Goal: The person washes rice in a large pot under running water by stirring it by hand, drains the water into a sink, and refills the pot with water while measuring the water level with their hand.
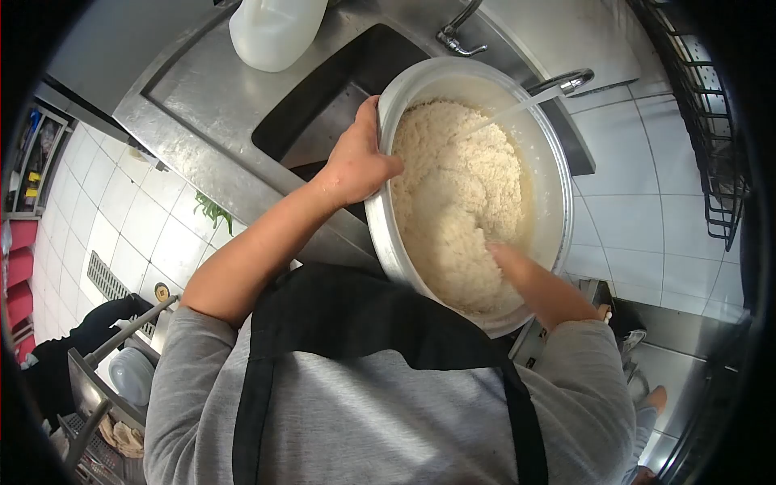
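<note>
A large metal pot (386, 234) sits tilted over the sink, with wet, pale grains that look like rice (477, 162) and cloudy water inside. My left hand (361, 162) grips the pot's near-left rim, thumb over the edge and fingers along the outer wall. Deep in the grains is my right hand (499, 252), its fingers buried and hidden from sight. From the curved faucet spout (575, 79), a stream of water (517, 108) runs down into the pot.
The steel counter (210, 105) holds a translucent white jug (275, 36) beside the dark-edged sink (279, 121). A second tap (461, 42) stands behind. A black wire rack (703, 121) hangs at right. Green leaves (212, 208) show at the counter's edge. Another person's arm (653, 402) appears lower right.
</note>
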Demonstrator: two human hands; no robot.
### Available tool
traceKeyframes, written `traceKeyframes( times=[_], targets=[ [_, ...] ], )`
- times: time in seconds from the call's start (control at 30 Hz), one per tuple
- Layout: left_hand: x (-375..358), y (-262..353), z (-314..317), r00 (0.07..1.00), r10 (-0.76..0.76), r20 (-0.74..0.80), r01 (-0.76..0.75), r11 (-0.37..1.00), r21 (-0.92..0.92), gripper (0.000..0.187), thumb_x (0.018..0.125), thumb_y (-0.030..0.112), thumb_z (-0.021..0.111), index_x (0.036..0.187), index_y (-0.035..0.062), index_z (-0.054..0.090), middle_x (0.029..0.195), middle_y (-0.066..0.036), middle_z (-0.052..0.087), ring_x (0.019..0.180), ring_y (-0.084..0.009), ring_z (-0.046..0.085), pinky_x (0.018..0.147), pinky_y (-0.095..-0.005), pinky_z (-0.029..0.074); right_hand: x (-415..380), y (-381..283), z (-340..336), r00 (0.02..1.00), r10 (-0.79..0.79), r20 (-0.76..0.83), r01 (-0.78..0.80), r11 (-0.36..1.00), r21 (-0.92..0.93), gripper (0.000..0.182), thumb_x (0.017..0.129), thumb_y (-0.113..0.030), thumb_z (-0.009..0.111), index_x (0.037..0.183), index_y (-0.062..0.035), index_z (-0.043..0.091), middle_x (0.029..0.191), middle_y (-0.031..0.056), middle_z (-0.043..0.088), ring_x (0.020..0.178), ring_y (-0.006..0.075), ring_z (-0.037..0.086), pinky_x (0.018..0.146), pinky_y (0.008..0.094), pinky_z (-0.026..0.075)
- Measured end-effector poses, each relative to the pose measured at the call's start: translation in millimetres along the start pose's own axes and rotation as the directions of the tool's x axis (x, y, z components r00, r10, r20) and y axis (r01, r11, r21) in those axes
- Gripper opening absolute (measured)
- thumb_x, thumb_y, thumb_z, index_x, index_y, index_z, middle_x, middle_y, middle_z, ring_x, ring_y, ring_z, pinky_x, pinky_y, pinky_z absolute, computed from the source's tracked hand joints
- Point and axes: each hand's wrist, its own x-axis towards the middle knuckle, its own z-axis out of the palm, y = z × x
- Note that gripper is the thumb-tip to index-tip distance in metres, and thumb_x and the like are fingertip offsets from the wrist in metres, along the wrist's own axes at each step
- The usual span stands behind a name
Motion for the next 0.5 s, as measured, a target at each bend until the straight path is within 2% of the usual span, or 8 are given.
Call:
traceKeyframes(
  times=[0.07, 0.17, 0.3, 0.37, 0.4, 0.43, 0.47, 0.5],
  targets=[
    [1.5, -5.9, 0.3, 1.0, 0.024, -0.02, -0.023, 0.999, 0.046, 0.086, 0.062, 0.009, 0.063, 0.135, -0.0071, 0.021, 0.117, -0.027, 0.051, 0.111, -0.0341, 0.052, 0.097, -0.034, 0.038, -9.4, -16.0, 53.2, 0.995, -0.084, 0.061, 0.063, 0.955, 0.291, 0.05, 0.094, -0.041, 0.035, 0.136, -0.0127, 0.034, 0.142, 0.0138, 0.026, 0.129, 0.0314, 0.031, 0.105, 0.0437, 0.024],
    [6.6, -7.2, -2.4, 0.999, 0.052, -0.012, -0.052, 0.997, 0.049, 0.085, 0.062, 0.01, 0.063, 0.134, -0.007, 0.022, 0.118, -0.027, 0.051, 0.112, -0.034, 0.051, 0.097, -0.0339, 0.038, -14.2, -61.0, 103.8, 0.978, -0.2, 0.052, 0.115, 0.735, 0.668, 0.049, 0.094, -0.04, 0.036, 0.133, -0.0106, 0.038, 0.139, 0.0145, 0.032, 0.127, 0.032, 0.034, 0.103, 0.0428, 0.028],
    [8.1, -5.5, -3.3, 1.0, 0.021, 0.006, -0.021, 0.999, 0.032, 0.087, 0.062, 0.01, 0.064, 0.135, -0.0073, 0.021, 0.119, -0.026, 0.051, 0.112, -0.0332, 0.051, 0.097, -0.0336, 0.037, -10.2, -115.0, 91.1, 0.93, -0.256, -0.265, 0.368, 0.629, 0.684, 0.048, 0.092, -0.039, 0.037, 0.128, -0.0078, 0.043, 0.134, 0.0155, 0.039, 0.124, 0.0328, 0.039, 0.1, 0.0417, 0.032],
    [7.3, -1.5, -5.9, 0.998, 0.049, 0.034, -0.05, 0.998, 0.028, 0.088, 0.062, 0.01, 0.064, 0.136, -0.0079, 0.019, 0.119, -0.026, 0.05, 0.113, -0.0328, 0.051, 0.097, -0.0334, 0.037, 6.5, -129.6, 50.7, 0.811, -0.308, -0.497, 0.526, 0.755, 0.391, 0.048, 0.092, -0.038, 0.037, 0.126, -0.0063, 0.046, 0.132, 0.016, 0.042, 0.122, 0.0331, 0.041, 0.099, 0.0411, 0.034],
    [6.8, -1.2, -6.5, 0.999, 0.035, 0.036, -0.037, 0.998, 0.042, 0.089, 0.062, 0.01, 0.064, 0.136, -0.0082, 0.018, 0.119, -0.027, 0.05, 0.113, -0.0327, 0.051, 0.097, -0.0333, 0.037, 18.4, -136.6, 23.5, 0.717, -0.427, -0.551, 0.531, 0.847, 0.034, 0.047, 0.092, -0.038, 0.037, 0.125, -0.0056, 0.047, 0.131, 0.0163, 0.044, 0.121, 0.0333, 0.042, 0.098, 0.0408, 0.035],
    [5.8, -1.3, -6.7, 0.999, 0.022, 0.037, -0.024, 0.998, 0.054, 0.089, 0.062, 0.01, 0.064, 0.136, -0.0086, 0.018, 0.119, -0.027, 0.05, 0.113, -0.0326, 0.051, 0.097, -0.0333, 0.037, 26.8, -144.3, -0.9, 0.605, -0.58, -0.545, 0.401, 0.813, -0.421, 0.047, 0.091, -0.038, 0.038, 0.124, -0.0049, 0.049, 0.13, 0.0165, 0.046, 0.12, 0.0335, 0.044, 0.098, 0.0405, 0.036],
    [5.3, -2.1, -6.4, 0.999, 0.007, 0.038, -0.009, 0.998, 0.066, 0.09, 0.062, 0.01, 0.064, 0.136, -0.009, 0.017, 0.119, -0.027, 0.05, 0.113, -0.0325, 0.051, 0.098, -0.0332, 0.037, 29.6, -155.8, -18.7, 0.567, -0.712, -0.415, 0.179, 0.598, -0.781, 0.047, 0.091, -0.037, 0.038, 0.123, -0.0042, 0.05, 0.129, 0.0167, 0.048, 0.12, 0.0337, 0.045, 0.097, 0.0402, 0.038],
    [5.7, -3.7, -5.8, 0.999, 0.014, 0.041, -0.017, 0.998, 0.061, 0.09, 0.062, 0.01, 0.064, 0.136, -0.0094, 0.017, 0.119, -0.028, 0.05, 0.113, -0.0326, 0.05, 0.098, -0.0332, 0.037, 31.7, -166.8, -28.6, 0.553, -0.788, -0.269, -0.013, 0.315, -0.949, 0.047, 0.091, -0.037, 0.038, 0.122, -0.0035, 0.051, 0.128, 0.017, 0.049, 0.119, 0.0339, 0.046, 0.096, 0.0399, 0.039]
  ],
)
